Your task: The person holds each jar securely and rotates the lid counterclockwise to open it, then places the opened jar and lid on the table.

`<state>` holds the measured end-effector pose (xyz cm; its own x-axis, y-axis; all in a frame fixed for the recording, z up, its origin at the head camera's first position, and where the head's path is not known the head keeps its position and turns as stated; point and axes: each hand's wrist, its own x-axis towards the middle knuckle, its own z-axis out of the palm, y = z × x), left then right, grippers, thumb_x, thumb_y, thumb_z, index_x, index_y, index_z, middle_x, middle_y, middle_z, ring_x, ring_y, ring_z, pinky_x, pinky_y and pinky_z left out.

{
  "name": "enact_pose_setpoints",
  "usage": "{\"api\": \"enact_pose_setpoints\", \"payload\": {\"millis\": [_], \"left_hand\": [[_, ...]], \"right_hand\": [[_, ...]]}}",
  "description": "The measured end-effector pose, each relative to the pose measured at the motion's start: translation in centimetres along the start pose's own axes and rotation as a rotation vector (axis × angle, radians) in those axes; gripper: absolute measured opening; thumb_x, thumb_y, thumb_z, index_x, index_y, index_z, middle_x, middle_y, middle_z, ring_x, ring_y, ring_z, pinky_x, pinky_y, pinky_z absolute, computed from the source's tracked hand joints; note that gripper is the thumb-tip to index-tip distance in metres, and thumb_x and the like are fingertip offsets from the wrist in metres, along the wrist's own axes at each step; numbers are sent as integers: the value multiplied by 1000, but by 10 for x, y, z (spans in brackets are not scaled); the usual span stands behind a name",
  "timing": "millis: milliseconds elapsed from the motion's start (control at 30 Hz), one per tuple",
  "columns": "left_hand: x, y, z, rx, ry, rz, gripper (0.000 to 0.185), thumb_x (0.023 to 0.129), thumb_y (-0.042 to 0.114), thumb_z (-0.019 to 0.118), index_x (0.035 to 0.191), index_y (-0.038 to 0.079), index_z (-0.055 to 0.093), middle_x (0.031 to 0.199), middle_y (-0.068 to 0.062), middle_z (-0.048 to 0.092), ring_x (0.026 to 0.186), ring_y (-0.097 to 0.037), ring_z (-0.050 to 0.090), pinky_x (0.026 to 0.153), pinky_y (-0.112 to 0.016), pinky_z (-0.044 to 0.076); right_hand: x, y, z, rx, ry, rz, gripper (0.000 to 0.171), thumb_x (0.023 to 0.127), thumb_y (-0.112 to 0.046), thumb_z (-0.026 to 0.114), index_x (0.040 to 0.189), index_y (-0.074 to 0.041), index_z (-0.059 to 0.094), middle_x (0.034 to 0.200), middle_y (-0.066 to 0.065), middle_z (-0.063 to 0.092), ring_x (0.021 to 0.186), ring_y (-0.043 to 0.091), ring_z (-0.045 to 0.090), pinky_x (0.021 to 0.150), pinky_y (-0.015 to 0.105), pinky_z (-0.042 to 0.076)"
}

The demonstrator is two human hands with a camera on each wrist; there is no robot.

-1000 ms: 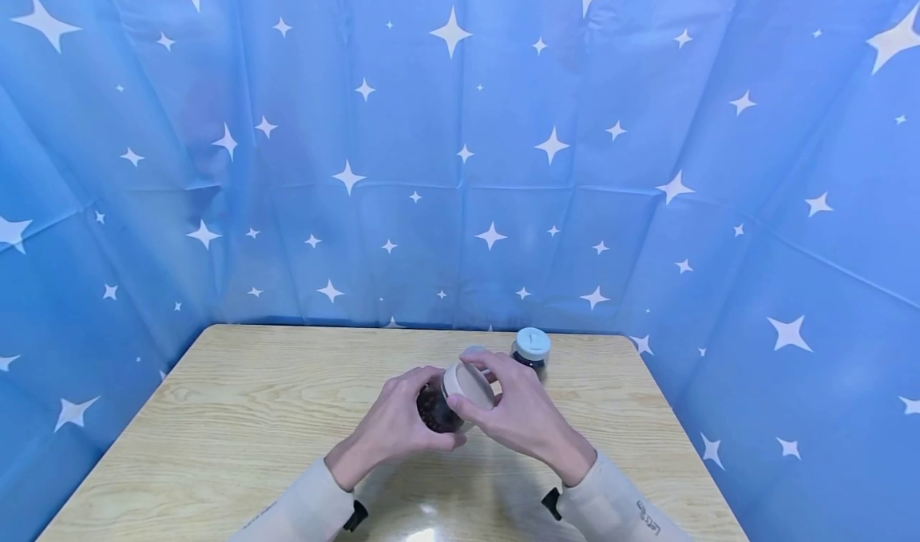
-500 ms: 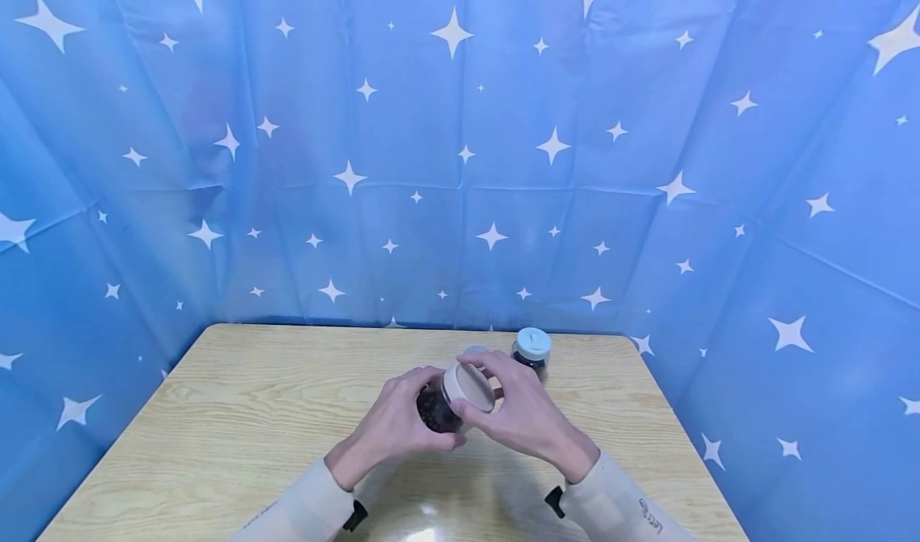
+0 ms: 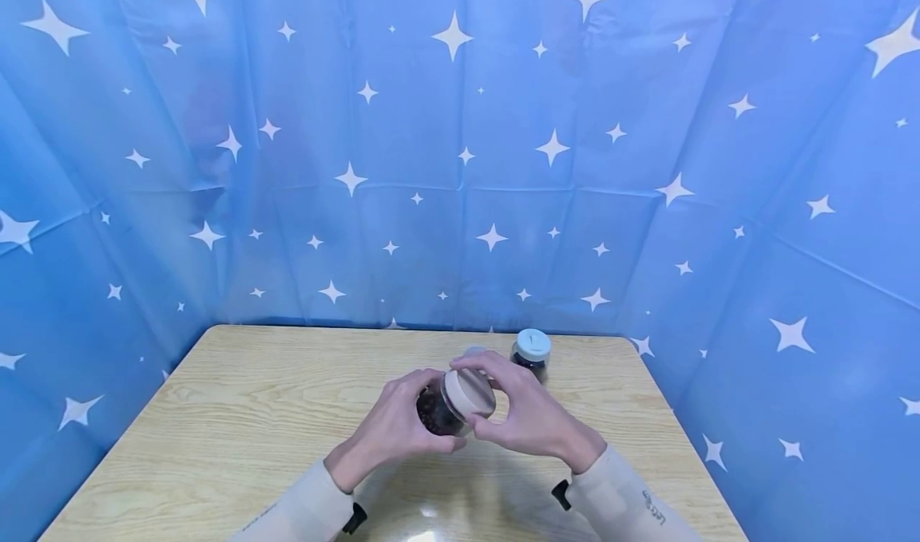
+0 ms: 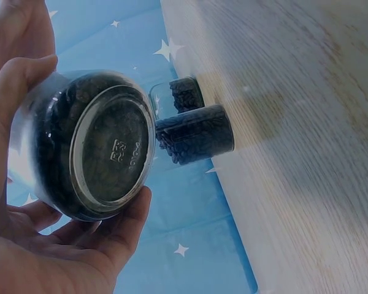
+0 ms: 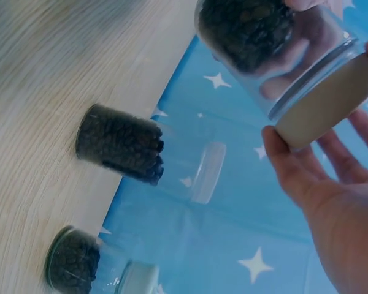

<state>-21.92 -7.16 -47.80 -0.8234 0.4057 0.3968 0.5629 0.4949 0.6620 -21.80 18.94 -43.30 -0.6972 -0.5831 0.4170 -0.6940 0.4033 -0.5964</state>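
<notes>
A clear jar filled with dark beans is held tilted above the table, its beige lid pointing up and to the right. My left hand grips the glass body from the left, and the left wrist view shows the jar's base cupped between my thumb and fingers. My right hand wraps its fingers and thumb round the lid. In the right wrist view the right hand's fingertips curl at the rim of the lid.
Two more bean jars stand near the back edge of the wooden table. One has a pale blue lid. The other is mostly hidden behind my right hand. Blue star-printed sheets wall in the table's far, left and right sides.
My right hand has turned a little round the lid and its wrist has swung slightly right and down. The jar and left hand have barely moved.
</notes>
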Motion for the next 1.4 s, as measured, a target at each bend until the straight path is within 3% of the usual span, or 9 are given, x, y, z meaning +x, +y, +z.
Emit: {"api": "enact_pose_setpoints", "payload": {"millis": [400,567,800,1400], "left_hand": [[1,1,1,7,-4,-15,79,73,42,108,142,22,75,126,10,81,109,-7,74,96,-30,64],[0,0,-1,-1,-6,-17,79,74,42,108,142,22,75,125,10,81,109,-7,74,96,-30,64],[0,0,-1,2,-2,-22,79,73,44,108,142,21,75,125,9,81,109,-7,74,96,-30,64],[1,3,-3,-4,-9,-22,78,73,42,108,141,23,75,123,12,80,106,-6,73,94,-29,63]], "right_hand": [[0,5,-2,26,-12,-34,79,88,-2,87,160,-25,63,164,-3,65,150,21,66,114,48,67],[1,5,-1,20,-11,-61,78,87,-1,87,160,-16,63,163,1,66,148,24,68,112,50,67],[1,6,0,17,-8,-62,82,88,-1,87,161,-27,61,164,2,66,148,24,67,113,50,67],[1,3,-2,6,-5,-71,82,89,-4,88,164,-26,60,166,3,65,150,25,67,110,56,68]]}}
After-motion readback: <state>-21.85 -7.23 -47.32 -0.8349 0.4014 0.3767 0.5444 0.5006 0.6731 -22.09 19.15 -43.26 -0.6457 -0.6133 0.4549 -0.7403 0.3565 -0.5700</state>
